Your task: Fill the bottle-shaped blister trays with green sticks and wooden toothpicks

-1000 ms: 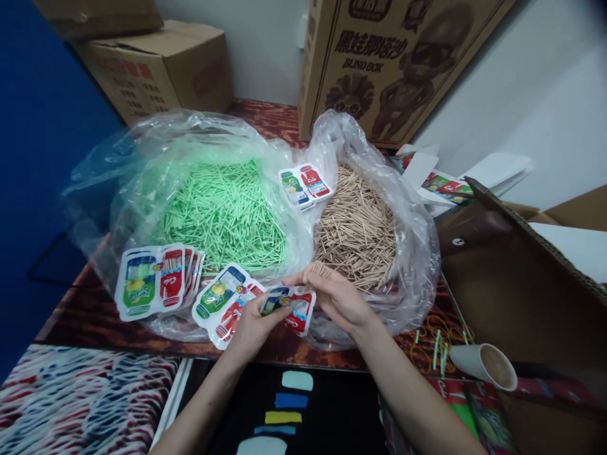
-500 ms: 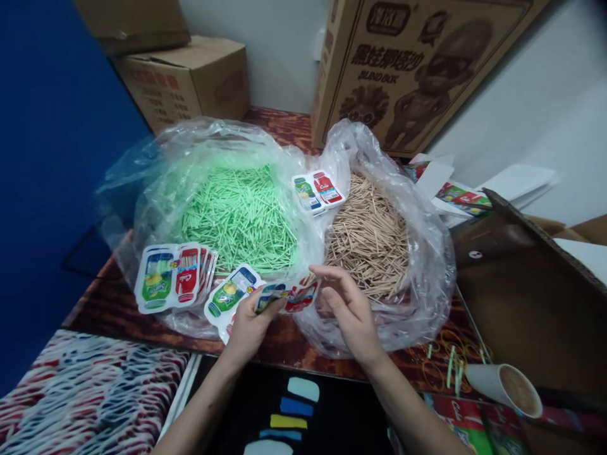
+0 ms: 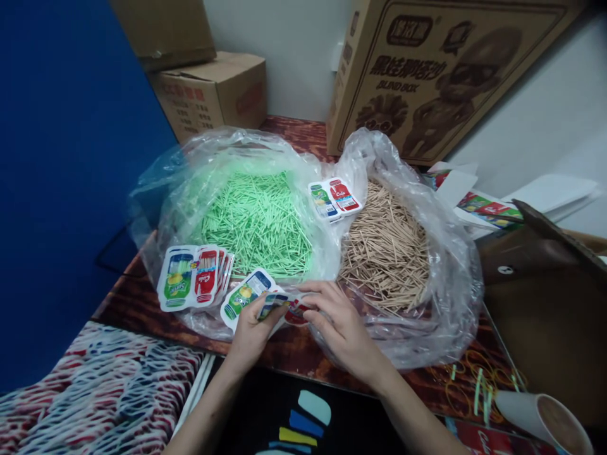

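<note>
Held in my left hand [image 3: 253, 328] is a printed packet [image 3: 296, 313] with a green bottle half and a red cola half. My right hand [image 3: 339, 325] has its thumb and fingers at the red end, partly covering it. Just behind my left hand lies a similar packet [image 3: 246, 296], face up. Farther left, a fanned stack of packets [image 3: 180, 278] shows sticks through its windows. Beyond my hands, light green sticks [image 3: 258, 224] and brown sticks [image 3: 389, 243] fill two clear plastic bags [image 3: 455, 284].
Between the bags rests a small pile of cards [image 3: 336, 199]. Cardboard boxes [image 3: 237, 88] stand behind, along with a large printed carton [image 3: 417, 76]. At the right are a paper cup [image 3: 526, 411], rubber bands [image 3: 458, 385] and an open brown box [image 3: 545, 303]. A blue panel [image 3: 71, 158] borders the left.
My right hand has moved in to the packet's red end, its fingers closing there. My left hand keeps hold of the packet. The whole view has shifted, so things appear farther right.
</note>
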A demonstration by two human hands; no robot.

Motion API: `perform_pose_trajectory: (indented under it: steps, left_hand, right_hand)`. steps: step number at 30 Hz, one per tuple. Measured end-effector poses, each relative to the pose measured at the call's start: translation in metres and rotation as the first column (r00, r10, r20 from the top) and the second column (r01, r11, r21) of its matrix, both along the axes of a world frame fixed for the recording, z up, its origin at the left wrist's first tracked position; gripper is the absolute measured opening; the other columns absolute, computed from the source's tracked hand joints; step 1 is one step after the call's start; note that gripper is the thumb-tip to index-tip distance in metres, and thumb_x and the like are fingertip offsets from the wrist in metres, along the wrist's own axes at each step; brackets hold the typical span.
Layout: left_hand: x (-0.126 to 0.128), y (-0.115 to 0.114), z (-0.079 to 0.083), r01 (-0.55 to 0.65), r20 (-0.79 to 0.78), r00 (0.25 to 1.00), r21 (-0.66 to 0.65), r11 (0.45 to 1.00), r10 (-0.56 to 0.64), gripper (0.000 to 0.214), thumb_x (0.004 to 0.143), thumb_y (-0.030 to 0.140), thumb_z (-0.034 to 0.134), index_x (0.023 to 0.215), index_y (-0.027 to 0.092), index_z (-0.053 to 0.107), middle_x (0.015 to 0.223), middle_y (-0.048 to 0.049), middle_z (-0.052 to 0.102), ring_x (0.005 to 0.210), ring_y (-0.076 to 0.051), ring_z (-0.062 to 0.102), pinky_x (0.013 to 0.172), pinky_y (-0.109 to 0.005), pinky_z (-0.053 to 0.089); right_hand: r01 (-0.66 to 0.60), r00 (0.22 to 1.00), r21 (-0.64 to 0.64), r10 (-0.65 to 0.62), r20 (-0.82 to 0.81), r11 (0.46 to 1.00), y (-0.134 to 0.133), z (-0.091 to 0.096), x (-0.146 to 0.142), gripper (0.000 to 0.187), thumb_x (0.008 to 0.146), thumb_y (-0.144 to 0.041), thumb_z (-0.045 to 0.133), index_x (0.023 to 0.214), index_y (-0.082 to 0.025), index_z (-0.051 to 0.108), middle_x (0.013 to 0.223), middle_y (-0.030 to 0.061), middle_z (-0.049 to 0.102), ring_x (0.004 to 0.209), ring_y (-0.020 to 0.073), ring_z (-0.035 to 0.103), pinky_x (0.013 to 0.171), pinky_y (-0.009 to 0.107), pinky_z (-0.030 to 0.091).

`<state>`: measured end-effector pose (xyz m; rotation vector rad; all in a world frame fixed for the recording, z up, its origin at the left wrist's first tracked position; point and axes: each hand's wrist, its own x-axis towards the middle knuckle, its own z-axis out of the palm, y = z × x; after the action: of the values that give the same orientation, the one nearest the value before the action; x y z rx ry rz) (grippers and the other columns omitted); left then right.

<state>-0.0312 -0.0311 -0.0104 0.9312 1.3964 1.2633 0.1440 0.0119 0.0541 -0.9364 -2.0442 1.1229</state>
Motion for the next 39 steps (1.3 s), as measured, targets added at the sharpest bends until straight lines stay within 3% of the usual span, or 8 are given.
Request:
perform_pose_trajectory:
  steps: [3, 7, 12, 15, 18, 25, 31, 39]
  left_hand:
    - [-0.021, -0.007, -0.001, -0.097, 0.14, 0.985, -0.059, 0.994, 0.104, 0.021, 0.07, 0.034, 0.074, 0.082, 0.017, 0.072, 0.081, -0.0028, 0.073, 0.075, -0.019, 0.066, 0.075, -0.032, 0.054]
    - [-0.075, -0.011, 0.007, -0.401, 0.146, 0.904, -0.026, 0.916, 0.401, 0.03, 0.057, 0.034, 0.082, 0.08, 0.016, 0.072, 0.08, -0.0035, 0.074, 0.074, -0.021, 0.068, 0.074, -0.034, 0.056]
    - [-0.14, 0.003, 0.002, -0.612, -0.163, 0.776, 0.038, 0.79, 0.61, 0.041, 0.058, 0.04, 0.079, 0.088, 0.015, 0.07, 0.08, -0.0027, 0.072, 0.072, -0.021, 0.066, 0.072, -0.035, 0.055]
    - [-0.155, 0.014, -0.011, -0.636, -0.575, 0.6, 0.079, 0.768, 0.557, 0.04, 0.068, 0.044, 0.069, 0.097, 0.015, 0.068, 0.085, -0.0069, 0.07, 0.081, -0.027, 0.064, 0.075, -0.04, 0.052]
    - [-0.153, 0.022, -0.019, -0.571, -0.864, 0.331, 0.138, 0.81, 0.38, 0.043, 0.076, 0.041, 0.059, 0.11, 0.015, 0.063, 0.102, -0.0131, 0.065, 0.099, -0.033, 0.059, 0.086, -0.044, 0.045]
    - [-0.148, 0.02, -0.016, -0.524, -0.91, 0.156, 0.253, 0.813, 0.384, 0.064, 0.081, 0.045, 0.054, 0.136, 0.013, 0.045, 0.13, -0.0202, 0.052, 0.117, -0.038, 0.047, 0.096, -0.047, 0.036]
    - [-0.117, 0.003, -0.001, -0.426, -0.816, 0.19, 0.432, 0.795, 0.545, 0.04, 0.085, 0.035, 0.056, 0.12, 0.015, 0.058, 0.134, -0.018, 0.049, 0.124, -0.032, 0.044, 0.104, -0.044, 0.032]
    - [-0.029, 0.014, -0.005, -0.024, -0.699, 0.661, 0.343, 0.939, 0.272, 0.02, 0.088, 0.022, 0.053, 0.106, 0.021, 0.063, 0.124, -0.0102, 0.057, 0.119, -0.024, 0.051, 0.101, -0.041, 0.04]
  right_hand:
    - [0.056, 0.986, -0.141, -0.077, -0.147, 0.988, 0.003, -0.004, -0.001, 0.025, 0.093, -0.028, 0.049, 0.114, -0.027, 0.063, 0.115, 0.0072, 0.063, 0.11, 0.0224, 0.056, 0.095, 0.04, 0.043]
    - [0.218, 0.958, -0.242, -0.255, -0.134, 0.946, 0.023, -0.025, -0.002, 0.017, 0.092, -0.03, 0.05, 0.097, -0.022, 0.065, 0.093, 0.0047, 0.069, 0.089, 0.0201, 0.063, 0.08, 0.033, 0.048]
    - [0.136, 0.952, 0.166, -0.175, 0.25, 0.977, 0.066, -0.06, -0.028, 0.019, 0.09, -0.015, 0.046, 0.097, -0.019, 0.063, 0.097, 0.0081, 0.064, 0.096, 0.0221, 0.057, 0.086, 0.037, 0.045]
    - [0.008, 0.754, 0.359, -0.241, 0.611, 0.933, 0.082, -0.071, -0.047, 0.017, 0.084, -0.014, 0.055, 0.1, -0.015, 0.062, 0.105, 0.0144, 0.059, 0.104, 0.028, 0.049, 0.086, 0.04, 0.042]
    - [-0.118, 0.616, 0.425, -0.27, 0.74, 0.897, 0.086, -0.072, -0.06, 0.015, 0.081, -0.023, 0.062, 0.093, -0.014, 0.064, 0.105, 0.0164, 0.056, 0.103, 0.031, 0.046, 0.084, 0.042, 0.04]
    - [-0.263, 0.59, 0.529, -0.299, 0.75, 0.807, 0.09, -0.079, -0.063, 0.019, 0.083, -0.01, 0.047, 0.092, -0.01, 0.063, 0.099, 0.0181, 0.059, 0.096, 0.0299, 0.047, 0.089, 0.045, 0.032]
    - [-0.027, 0.715, 0.468, -0.311, 0.626, 0.883, 0.1, -0.087, -0.051, 0.015, 0.093, -0.021, 0.041, 0.089, -0.017, 0.055, 0.093, 0.0116, 0.062, 0.089, 0.0249, 0.051, 0.078, 0.035, 0.035]
    - [0.212, 0.936, 0.007, -0.205, 0.287, 0.977, 0.13, -0.065, -0.046, 0.006, 0.086, -0.027, 0.046, 0.082, -0.023, 0.044, 0.076, 0.0005, 0.06, 0.074, 0.0195, 0.058, 0.066, 0.029, 0.041]
